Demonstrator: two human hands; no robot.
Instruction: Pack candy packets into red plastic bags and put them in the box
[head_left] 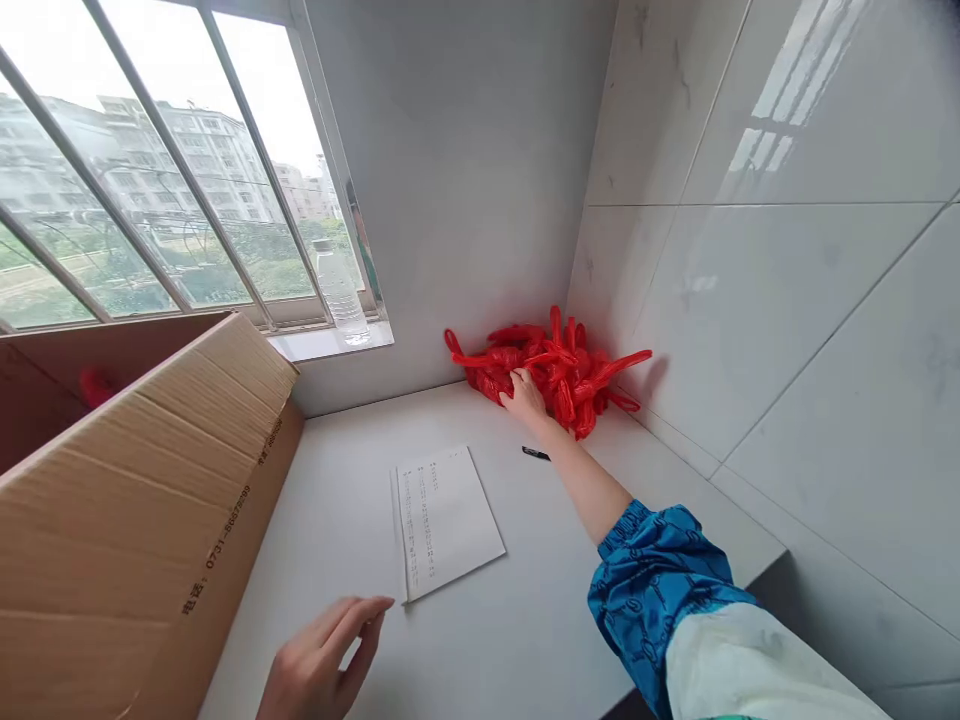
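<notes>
A heap of knotted red plastic bags (pixel 559 375) lies on the white tabletop against the far corner. At its near left side, my right hand (pixel 525 395) has its fingers curled onto one of the bags; the fingertips are partly hidden in the red plastic. My left hand (pixel 326 655) hovers over the near part of the table, empty, its fingers loosely bent and the thumb below them. Just beyond it lies a white notepad (pixel 450 525) with lines of small writing. A black pen (pixel 535 453) rests beside my right wrist.
On the left stands a large open cardboard box (pixel 172 480), with something red (pixel 96 386) inside. A clear plastic bottle (pixel 341 295) is on the windowsill (pixel 307 346) by the barred window. A tiled wall (pixel 787 320) rises on the right.
</notes>
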